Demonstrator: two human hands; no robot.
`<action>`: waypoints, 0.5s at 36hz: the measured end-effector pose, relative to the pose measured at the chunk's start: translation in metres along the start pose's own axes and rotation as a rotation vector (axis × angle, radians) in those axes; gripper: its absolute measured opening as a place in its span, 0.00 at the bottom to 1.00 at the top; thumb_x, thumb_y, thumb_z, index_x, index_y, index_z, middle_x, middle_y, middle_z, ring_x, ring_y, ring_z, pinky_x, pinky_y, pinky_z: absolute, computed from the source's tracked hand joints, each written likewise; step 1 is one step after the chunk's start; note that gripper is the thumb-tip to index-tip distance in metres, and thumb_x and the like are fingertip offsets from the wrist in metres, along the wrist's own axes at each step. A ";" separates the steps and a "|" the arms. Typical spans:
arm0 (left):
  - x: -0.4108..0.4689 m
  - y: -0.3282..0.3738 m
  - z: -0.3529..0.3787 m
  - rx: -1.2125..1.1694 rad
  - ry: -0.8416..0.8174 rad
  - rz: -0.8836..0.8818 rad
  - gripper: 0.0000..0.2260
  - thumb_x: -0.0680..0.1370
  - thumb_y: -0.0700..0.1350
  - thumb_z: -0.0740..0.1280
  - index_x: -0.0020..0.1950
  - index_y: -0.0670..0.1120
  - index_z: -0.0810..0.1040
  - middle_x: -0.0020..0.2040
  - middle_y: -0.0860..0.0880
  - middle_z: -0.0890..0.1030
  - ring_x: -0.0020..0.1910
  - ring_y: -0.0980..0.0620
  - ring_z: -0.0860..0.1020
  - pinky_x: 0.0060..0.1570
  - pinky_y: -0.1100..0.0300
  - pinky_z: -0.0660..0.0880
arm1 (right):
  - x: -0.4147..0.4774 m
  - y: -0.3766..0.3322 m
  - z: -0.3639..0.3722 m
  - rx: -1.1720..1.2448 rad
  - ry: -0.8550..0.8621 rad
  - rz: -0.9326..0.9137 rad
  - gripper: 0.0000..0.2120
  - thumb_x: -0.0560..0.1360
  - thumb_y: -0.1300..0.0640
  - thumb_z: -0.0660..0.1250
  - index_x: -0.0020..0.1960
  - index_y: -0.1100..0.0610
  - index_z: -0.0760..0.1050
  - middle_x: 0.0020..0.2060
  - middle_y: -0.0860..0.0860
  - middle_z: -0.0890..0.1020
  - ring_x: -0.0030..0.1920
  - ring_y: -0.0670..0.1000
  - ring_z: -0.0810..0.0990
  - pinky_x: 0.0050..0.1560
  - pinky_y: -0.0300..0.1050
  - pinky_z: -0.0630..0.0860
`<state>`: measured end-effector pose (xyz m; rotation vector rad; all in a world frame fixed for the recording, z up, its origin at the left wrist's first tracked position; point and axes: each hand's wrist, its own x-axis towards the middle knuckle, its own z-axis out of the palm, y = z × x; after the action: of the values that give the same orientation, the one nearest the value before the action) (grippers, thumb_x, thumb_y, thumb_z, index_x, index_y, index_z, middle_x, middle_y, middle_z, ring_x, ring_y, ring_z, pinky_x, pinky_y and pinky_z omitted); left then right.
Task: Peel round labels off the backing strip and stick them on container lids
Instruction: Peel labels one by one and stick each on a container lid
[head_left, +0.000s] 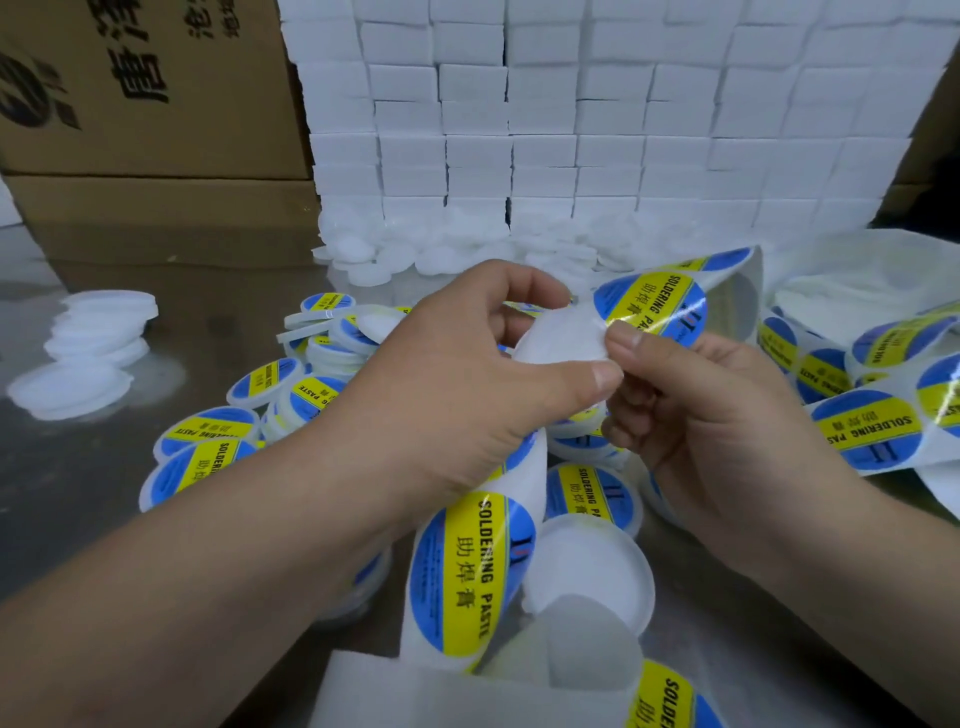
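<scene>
Nearest me, the backing strip (374, 696) loops over the worktop (78, 493). Above it my left hand (447, 379) grips a plain white lid (558, 338), fingers curled round it. My right hand (727, 415) pinches a round label (649, 306) at the lid's edge. Labelled lids (208, 457) lie beneath, with bare lids (441, 249) beyond them by stacked white boxes (571, 130).

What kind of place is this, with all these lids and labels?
Probably a small packing or labelling workshop: stacked white boxes, cardboard cartons, and a heap of labelled lids. The left hand holds a blank lid, the right hand pinches a label.
</scene>
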<state>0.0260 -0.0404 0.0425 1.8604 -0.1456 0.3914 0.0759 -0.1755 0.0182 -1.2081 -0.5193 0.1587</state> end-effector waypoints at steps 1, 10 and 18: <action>0.000 0.000 0.000 -0.023 0.001 0.010 0.16 0.59 0.50 0.72 0.44 0.56 0.75 0.37 0.56 0.81 0.32 0.59 0.79 0.34 0.67 0.74 | 0.000 0.000 0.000 0.003 0.002 -0.001 0.12 0.63 0.55 0.68 0.22 0.52 0.73 0.20 0.46 0.68 0.22 0.44 0.64 0.24 0.35 0.67; 0.002 0.003 0.001 -0.127 0.075 0.057 0.15 0.55 0.55 0.75 0.38 0.52 0.77 0.34 0.56 0.80 0.31 0.60 0.76 0.34 0.66 0.72 | 0.002 -0.004 0.001 0.096 0.015 0.013 0.12 0.59 0.58 0.73 0.22 0.53 0.71 0.20 0.46 0.67 0.21 0.44 0.63 0.22 0.35 0.65; 0.010 0.002 -0.006 -0.268 0.102 -0.160 0.06 0.67 0.53 0.69 0.31 0.55 0.82 0.31 0.51 0.82 0.26 0.53 0.79 0.30 0.61 0.76 | 0.006 -0.007 -0.003 0.221 0.005 0.065 0.13 0.64 0.57 0.69 0.23 0.53 0.72 0.20 0.46 0.68 0.20 0.44 0.64 0.22 0.34 0.65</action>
<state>0.0337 -0.0341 0.0490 1.5727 0.0200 0.3381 0.0808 -0.1781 0.0258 -1.0101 -0.4459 0.2616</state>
